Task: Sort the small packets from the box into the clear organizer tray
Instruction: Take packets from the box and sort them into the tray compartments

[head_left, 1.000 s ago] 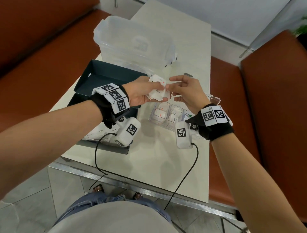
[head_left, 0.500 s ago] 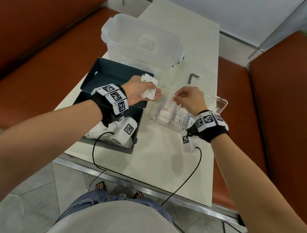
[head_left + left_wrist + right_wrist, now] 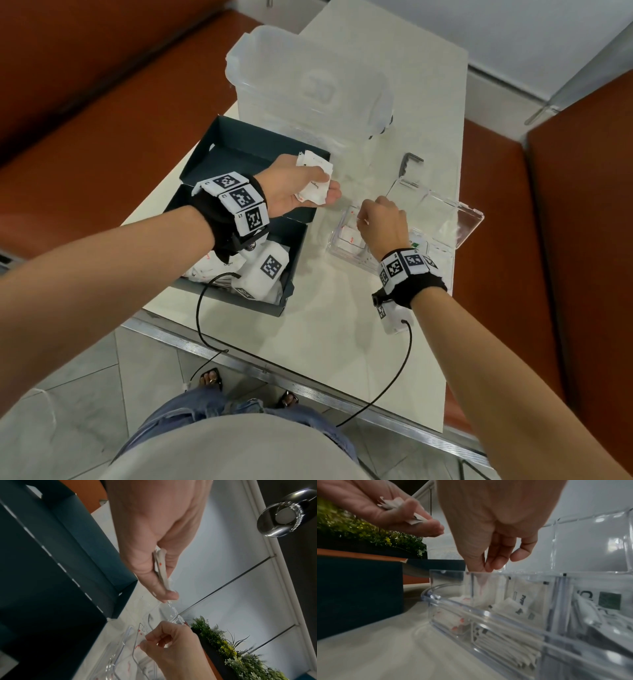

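the left hand (image 3: 294, 192) grips a small stack of white packets (image 3: 313, 183) between thumb and curled fingers, held up over the open dark box (image 3: 239, 150) and just beside the clear organizer tray (image 3: 469, 219). it seems to serve as a ready supply, so the other hand need not go back into the box for each one. more packets lie loose in the near half of the box (image 3: 219, 270), so the sorting looks far from done.

the right hand (image 3: 382, 224) hangs over the tray's far-left compartment with fingertips (image 3: 485, 566) pinched together at the wall's top edge, pointing down. a pale shape with red print shows through the wall just below them; whether they grip it, i cannot tell. red-marked packets already lie in that left compartment, black-printed ones in the next, which suggests like goes with like. the tray's lid stands open behind, leaving every compartment reachable from above.
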A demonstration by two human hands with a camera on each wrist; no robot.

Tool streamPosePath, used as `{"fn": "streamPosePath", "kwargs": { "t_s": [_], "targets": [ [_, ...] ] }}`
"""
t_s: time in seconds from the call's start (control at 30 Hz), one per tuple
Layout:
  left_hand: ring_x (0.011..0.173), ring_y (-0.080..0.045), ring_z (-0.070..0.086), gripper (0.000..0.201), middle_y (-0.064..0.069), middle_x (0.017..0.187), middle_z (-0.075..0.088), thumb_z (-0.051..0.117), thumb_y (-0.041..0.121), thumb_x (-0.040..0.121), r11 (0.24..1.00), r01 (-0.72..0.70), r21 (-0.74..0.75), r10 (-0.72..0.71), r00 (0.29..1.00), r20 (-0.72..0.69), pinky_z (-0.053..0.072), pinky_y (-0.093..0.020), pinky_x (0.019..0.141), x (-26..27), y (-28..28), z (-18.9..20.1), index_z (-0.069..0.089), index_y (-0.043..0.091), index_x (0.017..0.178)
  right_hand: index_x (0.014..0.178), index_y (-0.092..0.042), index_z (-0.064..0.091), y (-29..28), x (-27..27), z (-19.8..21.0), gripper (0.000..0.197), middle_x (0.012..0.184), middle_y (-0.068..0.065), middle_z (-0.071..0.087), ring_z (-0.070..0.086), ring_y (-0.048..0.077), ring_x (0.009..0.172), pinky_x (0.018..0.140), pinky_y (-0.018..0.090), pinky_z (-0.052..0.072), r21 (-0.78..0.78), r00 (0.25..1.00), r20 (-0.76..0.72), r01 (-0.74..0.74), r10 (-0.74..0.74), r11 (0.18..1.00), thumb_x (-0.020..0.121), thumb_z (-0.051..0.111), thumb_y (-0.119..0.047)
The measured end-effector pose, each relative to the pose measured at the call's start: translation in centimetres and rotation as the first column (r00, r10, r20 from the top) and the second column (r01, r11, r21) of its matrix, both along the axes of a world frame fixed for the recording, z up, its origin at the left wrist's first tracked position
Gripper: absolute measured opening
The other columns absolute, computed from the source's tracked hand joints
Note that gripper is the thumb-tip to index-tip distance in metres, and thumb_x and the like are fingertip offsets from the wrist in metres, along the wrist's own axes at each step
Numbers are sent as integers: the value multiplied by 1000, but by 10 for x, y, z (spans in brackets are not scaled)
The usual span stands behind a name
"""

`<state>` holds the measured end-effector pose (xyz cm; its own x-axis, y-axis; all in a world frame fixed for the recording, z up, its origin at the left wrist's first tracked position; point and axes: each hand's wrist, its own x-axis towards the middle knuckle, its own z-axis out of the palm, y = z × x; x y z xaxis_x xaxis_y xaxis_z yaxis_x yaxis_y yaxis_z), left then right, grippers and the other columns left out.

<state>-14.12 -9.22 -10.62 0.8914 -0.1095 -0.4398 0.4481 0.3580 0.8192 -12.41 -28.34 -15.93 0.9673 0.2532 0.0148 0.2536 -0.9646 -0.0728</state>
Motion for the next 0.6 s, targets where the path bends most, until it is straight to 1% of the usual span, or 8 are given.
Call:
{"fn": "streamPosePath", "kwargs": {
  "t_s": [0.13, 0.2, 0.27, 0.43, 0.47, 0.5, 0.57, 0.6],
  "targets": [
    [80, -29, 73, 15, -30, 115, 63, 56, -7, 93, 1000, 4, -12, -4, 1000, 0, 59, -33, 62, 0, 1, -1, 54, -3, 107, 107, -6, 57, 4, 1, -2, 20, 102, 12, 59, 54, 34, 96, 87, 40, 36, -14, 1000, -13, -4, 4, 1000, 89, 50, 0],
    [80, -29, 74, 15, -30, 114, 64, 56, -7, 93, 1000, 5, -17, -5, 1000, -1, 59, -32, 62, 0, 1, -1, 54, -3, 107, 105, -7, 56, 5, 2, -3, 24, 100, 11, 60, 54, 34, 95, 85, 40, 36, -39, 1000, -8, -23, 23, 999, 87, 48, 6],
    [80, -30, 74, 14, -30, 114, 64, 55, -7, 93, 1000, 2, -30, -2, 1000, -9, 59, -32, 61, 0, 1, 0, 54, -3, 106, 103, -6, 61, 4, 2, -4, 25, 101, 11, 60, 53, 33, 95, 86, 40, 37, -67, 999, -10, -37, 36, 997, 88, 47, 8],
    [81, -29, 73, 16, -29, 117, 63, 56, -2, 94, 996, -4, -93, 1, 999, -41, 59, -32, 60, 0, 2, 1, 53, -4, 110, 109, -10, 68, -1, -1, 0, 24, 109, 11, 58, 52, 31, 102, 89, 41, 34, -50, 999, -18, -36, 35, 998, 95, 49, -4],
    [82, -30, 72, 15, -30, 118, 63, 56, 0, 95, 994, -6, -113, 0, 999, -52, 60, -34, 61, 0, 2, 2, 52, -4, 109, 110, -11, 69, -2, -3, 2, 24, 109, 11, 57, 52, 31, 103, 89, 40, 34, -22, 1000, -9, -29, 29, 999, 95, 50, -6],
    [85, -31, 71, 15, -30, 119, 62, 56, 3, 95, 991, -9, -134, 0, 998, -66, 61, -35, 63, 0, 2, 3, 52, -4, 108, 109, -11, 69, -2, -4, 5, 22, 108, 12, 57, 53, 30, 102, 88, 39, 35, 45, 1000, 10, -15, 14, 999, 95, 52, -9],
    [91, -34, 67, 14, -30, 115, 61, 53, 6, 97, 983, -20, -181, 2, 995, -100, 61, -40, 70, 1, 1, 5, 50, -3, 106, 105, -10, 70, 0, -9, 16, 19, 101, 12, 60, 57, 25, 91, 83, 27, 38, 289, 997, 73, 13, -36, 957, 94, 56, -14],
    [92, -35, 66, 14, -29, 111, 61, 50, 7, 98, 978, -28, -208, 3, 993, -117, 61, -43, 74, 1, 0, 7, 48, -3, 107, 102, -11, 70, 3, -12, 22, 17, 96, 11, 62, 58, 19, 82, 75, 19, 37, 430, 993, 96, 25, -73, 903, 93, 57, -18]
  ]
}}
